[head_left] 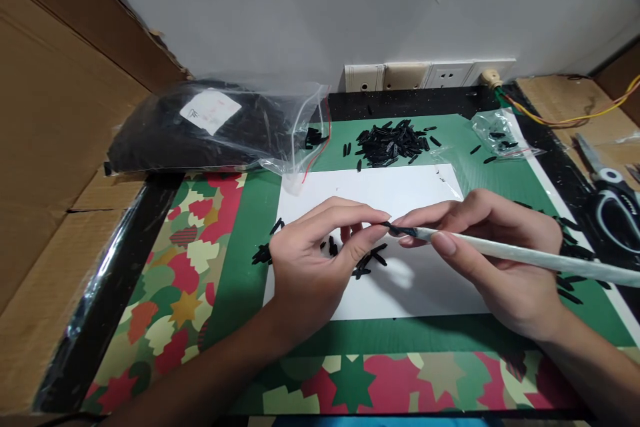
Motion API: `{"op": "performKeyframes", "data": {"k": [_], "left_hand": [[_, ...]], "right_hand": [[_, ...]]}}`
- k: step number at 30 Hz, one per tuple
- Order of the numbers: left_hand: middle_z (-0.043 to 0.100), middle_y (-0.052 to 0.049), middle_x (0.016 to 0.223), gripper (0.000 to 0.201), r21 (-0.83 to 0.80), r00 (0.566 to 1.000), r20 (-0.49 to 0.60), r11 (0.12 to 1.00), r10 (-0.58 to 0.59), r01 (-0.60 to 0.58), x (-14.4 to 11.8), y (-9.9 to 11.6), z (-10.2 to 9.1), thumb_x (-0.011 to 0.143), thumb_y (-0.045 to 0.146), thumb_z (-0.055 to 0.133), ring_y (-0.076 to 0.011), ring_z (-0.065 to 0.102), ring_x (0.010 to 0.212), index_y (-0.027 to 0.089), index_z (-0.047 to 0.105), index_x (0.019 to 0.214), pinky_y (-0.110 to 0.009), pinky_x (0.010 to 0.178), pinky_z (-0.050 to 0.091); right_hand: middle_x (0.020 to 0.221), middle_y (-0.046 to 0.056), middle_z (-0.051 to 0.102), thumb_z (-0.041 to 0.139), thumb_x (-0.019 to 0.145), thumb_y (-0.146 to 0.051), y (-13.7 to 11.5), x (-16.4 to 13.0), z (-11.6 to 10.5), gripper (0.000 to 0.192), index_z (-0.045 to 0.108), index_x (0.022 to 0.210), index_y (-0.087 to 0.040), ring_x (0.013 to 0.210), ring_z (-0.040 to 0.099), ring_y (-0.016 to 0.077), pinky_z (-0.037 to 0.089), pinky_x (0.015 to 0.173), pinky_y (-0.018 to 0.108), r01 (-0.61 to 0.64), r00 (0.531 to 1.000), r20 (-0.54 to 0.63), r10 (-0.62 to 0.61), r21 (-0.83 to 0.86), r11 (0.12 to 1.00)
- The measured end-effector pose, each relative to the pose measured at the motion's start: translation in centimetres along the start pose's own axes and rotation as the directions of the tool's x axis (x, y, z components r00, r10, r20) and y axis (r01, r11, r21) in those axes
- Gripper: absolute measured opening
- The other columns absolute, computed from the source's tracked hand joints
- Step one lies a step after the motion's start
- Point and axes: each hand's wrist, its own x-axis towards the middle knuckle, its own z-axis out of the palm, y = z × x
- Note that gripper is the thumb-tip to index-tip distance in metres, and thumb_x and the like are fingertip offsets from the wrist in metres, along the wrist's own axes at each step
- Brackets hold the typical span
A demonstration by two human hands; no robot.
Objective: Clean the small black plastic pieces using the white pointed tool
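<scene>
Above the white sheet [400,187] on the tabletop [240,267], left hand [310,260] fingers pinching a small black piece [389,227] against the tip of a white rod [525,257] gripped by right hand [495,253], loose black pieces [390,141] heaped behind, beside a clear bag [215,123].

- Bare white sheet [400,187] beyond the grip gives free passage.
- Loose black pieces [367,260] lie scattered just beneath it.
- Farther back, a black heap [390,143] and a filled bag [210,127] block the way.

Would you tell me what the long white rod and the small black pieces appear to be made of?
The long white rod looks paper-wrapped or painted: matte, faintly mottled. The small black pieces look like moulded plastic: uniform, slightly glossy. Neither is certain.
</scene>
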Motion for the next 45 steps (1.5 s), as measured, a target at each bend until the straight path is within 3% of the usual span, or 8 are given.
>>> {"op": "performKeyframes", "data": {"k": [4, 9, 14, 21, 30, 35, 42, 45], "left_hand": [[0.081, 0.002, 0.093, 0.017, -0.027, 0.99, 0.016, 0.989, -0.143, 0.143, 0.0, 0.2, -0.1, 0.094, 0.009, 0.08, -0.0131, 0.074, 0.087, 0.025, 0.084, 0.1, -0.025, 0.077, 0.058], [0.082, 0.002, 0.093, 0.015, 0.032, 0.981, -0.001, 0.98, -0.196, 0.196, 0.1, 0.4, -0.1, 0.093, 0.011, 0.081, -0.0126, 0.073, 0.086, 0.025, 0.085, 0.097, -0.024, 0.074, 0.057], [0.082, 0.001, 0.091, 0.011, 0.105, 0.98, -0.002, 0.975, -0.199, 0.198, 0.3, 0.3, 0.0, 0.093, 0.013, 0.081, -0.0121, 0.071, 0.079, 0.023, 0.085, 0.098, -0.024, 0.069, 0.055], [0.08, 0.0, 0.087, 0.009, 0.171, 0.99, -0.005, 0.975, -0.144, 0.143, 0.1, 0.1, 0.0, 0.093, 0.013, 0.081, -0.0105, 0.065, 0.07, 0.021, 0.084, 0.097, -0.024, 0.064, 0.053], [0.081, -0.003, 0.094, 0.009, 0.093, 0.979, 0.029, 0.976, -0.201, 0.197, 0.1, -0.7, 0.4, 0.095, 0.014, 0.08, -0.0151, 0.071, 0.08, 0.021, 0.083, 0.099, -0.027, 0.069, 0.056], [0.08, -0.003, 0.094, 0.008, 0.088, 0.97, 0.044, 0.968, -0.238, 0.233, 0.1, -0.7, 0.5, 0.095, 0.016, 0.08, -0.0137, 0.069, 0.077, 0.02, 0.082, 0.1, -0.025, 0.066, 0.056], [0.08, -0.001, 0.09, 0.008, 0.099, 0.965, 0.016, 0.96, -0.264, 0.261, -0.2, -0.7, 0.6, 0.093, 0.014, 0.081, -0.0138, 0.07, 0.077, 0.021, 0.081, 0.097, -0.024, 0.066, 0.057], [0.081, -0.002, 0.089, 0.007, 0.111, 0.966, 0.004, 0.96, -0.259, 0.257, -0.1, -0.7, 0.7, 0.092, 0.014, 0.082, -0.0146, 0.072, 0.076, 0.02, 0.082, 0.095, -0.024, 0.065, 0.058]], "right_hand": [[0.114, 0.002, 0.086, 0.079, 0.1, -0.02, 0.0, 0.1, 0.1, 0.013, 0.072, 0.09, -0.023, 0.095, 0.083, 0.0159, 0.067, 0.086, 0.025, 0.018, 1.0, -0.019, -0.02, -0.115, 0.993], [0.117, 0.0, 0.086, 0.077, 0.102, -0.021, 0.2, -0.3, 0.1, 0.014, 0.069, 0.091, -0.025, 0.099, 0.083, 0.017, 0.065, 0.087, 0.028, 0.002, 1.0, -0.012, -0.004, -0.222, 0.975], [0.124, -0.003, 0.084, 0.076, 0.103, -0.019, 0.7, -0.4, 0.0, 0.018, 0.063, 0.091, -0.026, 0.108, 0.081, 0.0161, 0.061, 0.09, 0.027, 0.011, 0.999, 0.048, 0.005, -0.316, 0.949], [0.121, 0.0, 0.083, 0.073, 0.106, -0.024, 1.1, -0.2, 0.3, 0.025, 0.056, 0.088, -0.025, 0.108, 0.08, 0.019, 0.062, 0.086, 0.029, -0.07, 0.996, 0.038, 0.08, -0.224, 0.972], [0.123, 0.005, 0.082, 0.063, 0.108, -0.016, 1.7, -0.6, 1.1, 0.012, 0.061, 0.103, -0.027, 0.094, 0.08, 0.0167, 0.064, 0.079, 0.028, 0.071, 0.997, 0.061, -0.049, -0.418, 0.906], [0.125, 0.006, 0.08, 0.058, 0.108, -0.013, 2.2, -0.8, 1.1, 0.017, 0.061, 0.117, -0.027, 0.102, 0.08, 0.0192, 0.063, 0.082, 0.029, 0.145, 0.989, 0.1, -0.109, -0.509, 0.849], [0.129, 0.011, 0.077, 0.053, 0.105, -0.004, 2.4, -1.1, 1.5, 0.022, 0.056, 0.108, -0.025, 0.103, 0.078, 0.0228, 0.06, 0.082, 0.033, 0.317, 0.949, 0.21, -0.237, -0.651, 0.69], [0.128, 0.012, 0.077, 0.051, 0.104, -0.002, 2.2, -1.1, 1.6, 0.024, 0.056, 0.109, -0.025, 0.105, 0.077, 0.0232, 0.06, 0.083, 0.034, 0.332, 0.943, 0.227, -0.241, -0.661, 0.674]]}}
